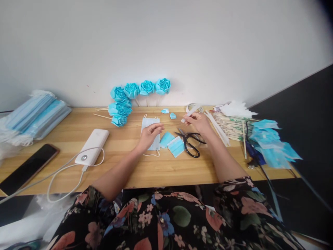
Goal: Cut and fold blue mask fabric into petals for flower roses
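Observation:
My left hand (151, 134) hovers over a pale blue face mask (155, 146) with white ear loops. Its thumb and fingertips are close together, and anything between them is too small to make out. In a pinch, my right hand (198, 122) holds a white strip (193, 110), above black-handled scissors (191, 141) that lie with blades apart. Cut blue mask pieces (176, 146) rest between the scissors and the mask. Two smaller blue scraps (172, 115) lie farther back. Behind my right hand is a roll of white tape (199, 107), partly covered.
Blue mask-fabric flowers (147, 87) on sticks stand along the wall and lie at the back. Left are stacked masks (39, 113), a phone (30, 167) and a cabled power bank (92, 147). Right are white strips (218, 129), bundled sticks (230, 127), blue pieces (273, 146) and a glue gun (256, 152).

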Tool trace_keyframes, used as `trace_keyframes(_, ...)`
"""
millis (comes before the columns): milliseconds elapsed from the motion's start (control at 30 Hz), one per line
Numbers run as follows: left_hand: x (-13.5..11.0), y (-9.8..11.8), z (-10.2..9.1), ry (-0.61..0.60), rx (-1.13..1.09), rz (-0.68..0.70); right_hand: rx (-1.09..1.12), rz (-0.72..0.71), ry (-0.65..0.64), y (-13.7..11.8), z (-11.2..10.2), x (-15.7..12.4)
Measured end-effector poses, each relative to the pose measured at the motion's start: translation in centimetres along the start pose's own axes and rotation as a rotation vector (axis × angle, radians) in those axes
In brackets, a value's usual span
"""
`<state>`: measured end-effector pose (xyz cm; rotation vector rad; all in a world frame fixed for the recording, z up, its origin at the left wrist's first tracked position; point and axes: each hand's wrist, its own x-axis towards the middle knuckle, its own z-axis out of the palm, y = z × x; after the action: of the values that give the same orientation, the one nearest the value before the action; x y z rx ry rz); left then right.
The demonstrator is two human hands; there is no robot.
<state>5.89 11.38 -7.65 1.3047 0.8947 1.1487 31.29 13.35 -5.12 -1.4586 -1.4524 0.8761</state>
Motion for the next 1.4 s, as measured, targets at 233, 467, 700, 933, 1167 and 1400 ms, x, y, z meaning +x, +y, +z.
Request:
trace_keyframes(233,-0.6,0.6,0.4,-0.189,0.098,0.014,0.329,0.071,-0.401,-3.4,4.3,-3.6)
trace_keyframes(467,-0.3,0.4,0.2,-0.291,0.087,-0.133,0.293,0.082,-0.372,-2.7,5.3,-3.7)
trace_keyframes(700,-0.4,1.0,0.1,-0.315,0.171,-0.236,0.163,-0.038,-0.409,-3.0,5.3,-4.1)
trace_keyframes(933,-0.6,1.4,0.3,-0.452,0.134,-0.318,0.266,0.033,-0.571,-3.0,4.6,-4.0)
trace_keyframes(1167,-1.0,2.4,0.1,-0.557,0.007,-0.464,0.574,0.117,-0.501,-1.5,3.8,-3.4)
trace_keyframes(1400,-0.8,1.9,0.2,-0.488,0.018,-0.437,0.428,0.069,-0.387,-2.5,4.1,-3.9)
